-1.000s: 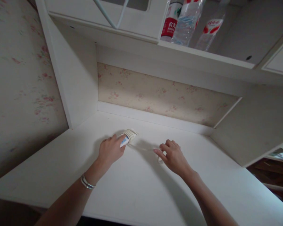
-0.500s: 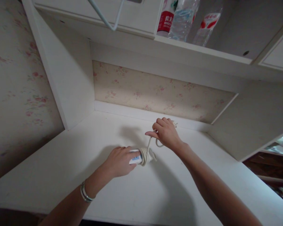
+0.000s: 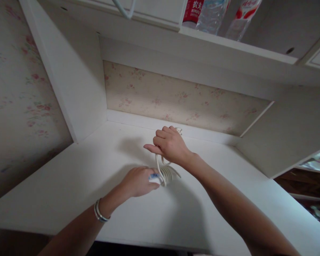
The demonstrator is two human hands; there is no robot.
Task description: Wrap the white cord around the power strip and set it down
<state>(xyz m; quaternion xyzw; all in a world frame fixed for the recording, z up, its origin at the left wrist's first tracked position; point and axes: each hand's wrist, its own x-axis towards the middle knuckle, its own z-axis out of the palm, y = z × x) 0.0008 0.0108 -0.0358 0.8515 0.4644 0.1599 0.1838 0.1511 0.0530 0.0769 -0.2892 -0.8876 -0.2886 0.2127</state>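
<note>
My left hand [image 3: 140, 182] grips one end of a white power strip [image 3: 155, 179] with a blue patch on its face. Several turns of cream cord [image 3: 166, 175] are wrapped around the strip's other end, and a short length sticks out to the right. Above and slightly right of it, my right hand [image 3: 170, 144] is closed on the loose part of the cord, thumb pointing left. The cord runs down from that fist to the wrapped turns. A pale bunched piece, perhaps the plug end, shows behind my right knuckles; its shape is unclear.
Both hands are over a white desktop [image 3: 90, 170]. A white side panel [image 3: 77, 89] rises at left, with floral wallpaper [image 3: 154, 96] at the back. Overhead, a shelf [image 3: 240, 46] holds several plastic bottles [image 3: 212, 16]. A hanging pale rod [image 3: 125, 12] is at the top.
My right hand has moved left with the cord, to nearly above the power strip. My left hand still holds the strip, which has turned slightly. The camera view has shifted a little.
</note>
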